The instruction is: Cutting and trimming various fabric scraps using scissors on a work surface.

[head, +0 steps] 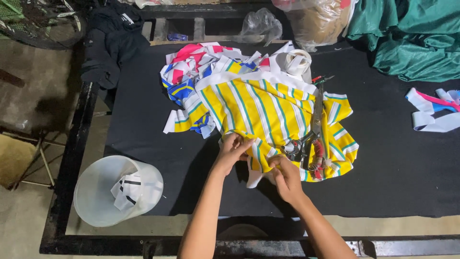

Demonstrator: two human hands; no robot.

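A pile of yellow fabric (pixel 268 108) with white and green stripes lies on the black table top (pixel 388 168). My left hand (pixel 233 149) pinches the near edge of this yellow striped fabric. My right hand (pixel 286 176) grips a folded bit of the same fabric just to the right, fingers closed on it. Large scissors (pixel 314 132) with red-wrapped handles rest on the fabric, right beside my right hand.
Behind the yellow pile lie mixed pink, blue and white scraps (pixel 201 67) and a white tape roll (pixel 298 61). A translucent bucket (pixel 115 189) holding paper scraps sits at the front left edge. Green cloth (pixel 412 38) and white strips (pixel 433 115) lie right; dark clothing (pixel 112 43) back left.
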